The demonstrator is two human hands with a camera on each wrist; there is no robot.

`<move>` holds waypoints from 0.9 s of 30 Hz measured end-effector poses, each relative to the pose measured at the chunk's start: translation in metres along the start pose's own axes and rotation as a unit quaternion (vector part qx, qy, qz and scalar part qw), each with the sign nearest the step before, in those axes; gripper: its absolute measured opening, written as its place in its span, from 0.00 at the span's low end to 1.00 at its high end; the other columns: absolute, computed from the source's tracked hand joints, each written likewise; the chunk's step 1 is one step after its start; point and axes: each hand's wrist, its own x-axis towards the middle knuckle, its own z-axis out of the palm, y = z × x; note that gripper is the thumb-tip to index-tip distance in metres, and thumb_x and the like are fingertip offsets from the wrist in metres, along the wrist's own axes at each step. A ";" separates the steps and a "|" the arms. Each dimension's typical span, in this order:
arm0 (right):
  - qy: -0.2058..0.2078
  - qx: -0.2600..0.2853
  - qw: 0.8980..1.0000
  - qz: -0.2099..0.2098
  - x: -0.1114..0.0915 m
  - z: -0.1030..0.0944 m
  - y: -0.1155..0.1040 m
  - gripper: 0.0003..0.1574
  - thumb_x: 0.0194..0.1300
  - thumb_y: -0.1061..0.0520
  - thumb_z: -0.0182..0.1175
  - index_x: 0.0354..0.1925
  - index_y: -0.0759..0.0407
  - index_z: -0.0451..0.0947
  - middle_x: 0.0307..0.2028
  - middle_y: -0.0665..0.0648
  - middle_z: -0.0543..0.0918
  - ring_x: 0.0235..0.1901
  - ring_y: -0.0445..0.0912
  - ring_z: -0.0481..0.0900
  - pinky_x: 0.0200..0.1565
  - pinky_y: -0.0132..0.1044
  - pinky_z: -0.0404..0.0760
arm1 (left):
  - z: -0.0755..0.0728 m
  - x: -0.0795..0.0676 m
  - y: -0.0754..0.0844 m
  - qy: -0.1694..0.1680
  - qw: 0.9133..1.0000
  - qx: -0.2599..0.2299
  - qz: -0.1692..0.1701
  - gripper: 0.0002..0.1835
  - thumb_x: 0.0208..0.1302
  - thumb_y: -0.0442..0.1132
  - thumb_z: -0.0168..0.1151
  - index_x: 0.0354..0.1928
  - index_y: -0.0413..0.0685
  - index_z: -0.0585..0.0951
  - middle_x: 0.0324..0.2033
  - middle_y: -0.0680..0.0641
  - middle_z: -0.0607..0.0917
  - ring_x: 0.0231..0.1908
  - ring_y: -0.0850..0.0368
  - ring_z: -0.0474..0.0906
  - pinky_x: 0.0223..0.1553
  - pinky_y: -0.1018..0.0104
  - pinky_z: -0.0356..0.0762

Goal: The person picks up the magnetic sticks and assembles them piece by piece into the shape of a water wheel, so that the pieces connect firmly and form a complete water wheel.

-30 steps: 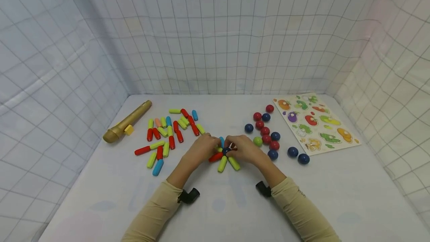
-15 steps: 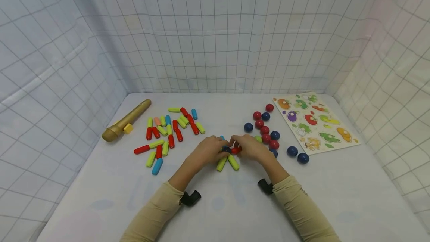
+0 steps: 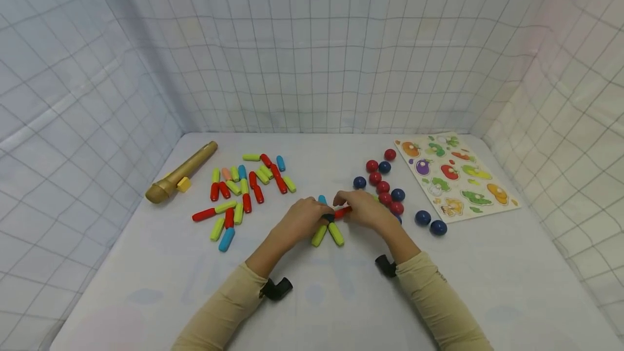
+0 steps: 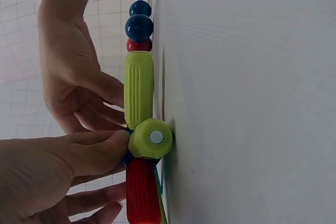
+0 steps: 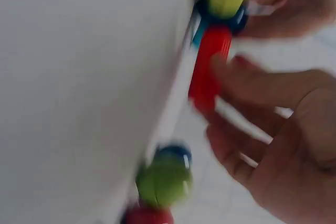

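Observation:
My left hand pinches a dark blue ball between thumb and fingers. Around that ball several short toy sticks spread out like spokes. Two lime-green sticks point toward me, and a light blue stick points away. Another red stick lies under my left hand in the left wrist view, hidden from the head view. To the right of the ball, my right hand has thumb and fingers on a red stick, whose end meets the ball in the right wrist view.
Several loose red, green and blue sticks lie at the left, beside a gold toy microphone. Red and dark blue balls lie to the right, with a green ball among them. A vegetable puzzle board lies beyond.
My left hand has shifted right onto the dark blue ball, covering the left red stick. My right hand has drawn off the ball slightly rightward, revealing the red stick it handles.

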 end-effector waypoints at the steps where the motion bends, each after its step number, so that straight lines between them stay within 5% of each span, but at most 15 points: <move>1: 0.006 -0.008 1.000 0.011 -0.002 -0.006 0.003 0.21 0.58 0.69 0.63 0.49 0.54 0.79 0.49 0.57 0.84 0.50 0.51 0.80 0.55 0.47 0.79 | -0.001 0.000 0.000 -0.001 1.000 -0.002 -0.001 0.15 0.62 0.41 0.67 0.51 0.56 0.85 0.42 0.53 0.88 0.40 0.56 0.79 0.45 0.64 0.80; 6: 0.020 -0.044 0.994 0.096 -0.012 -0.030 0.021 0.21 0.59 0.68 0.61 0.51 0.58 0.81 0.50 0.60 0.82 0.52 0.55 0.77 0.57 0.51 0.76 | -0.005 0.002 -0.001 -0.015 1.000 -0.021 -0.014 0.15 0.61 0.40 0.68 0.51 0.57 0.85 0.42 0.52 0.87 0.40 0.56 0.79 0.47 0.64 0.80; 11: -0.001 -0.019 0.993 0.118 -0.012 -0.028 0.029 0.21 0.58 0.65 0.64 0.52 0.59 0.81 0.50 0.60 0.82 0.52 0.54 0.77 0.57 0.51 0.76 | -0.005 -0.001 -0.003 -0.027 0.999 -0.016 -0.026 0.15 0.61 0.40 0.68 0.50 0.58 0.86 0.41 0.52 0.88 0.39 0.57 0.77 0.45 0.65 0.80; 19: -0.002 -0.008 0.998 0.061 -0.005 -0.016 0.021 0.17 0.55 0.65 0.69 0.46 0.60 0.84 0.43 0.57 0.86 0.41 0.48 0.80 0.49 0.44 0.80 | -0.003 -0.004 -0.004 -0.009 1.000 0.022 0.003 0.13 0.61 0.41 0.68 0.48 0.57 0.87 0.45 0.52 0.87 0.45 0.53 0.79 0.44 0.62 0.80; 27: -0.008 0.027 0.999 0.031 -0.003 -0.014 0.023 0.16 0.54 0.64 0.70 0.44 0.59 0.84 0.41 0.54 0.86 0.38 0.45 0.81 0.45 0.39 0.82 | -0.002 -0.001 -0.003 -0.004 1.000 0.007 0.006 0.13 0.60 0.40 0.68 0.48 0.56 0.87 0.46 0.52 0.87 0.46 0.52 0.79 0.46 0.61 0.80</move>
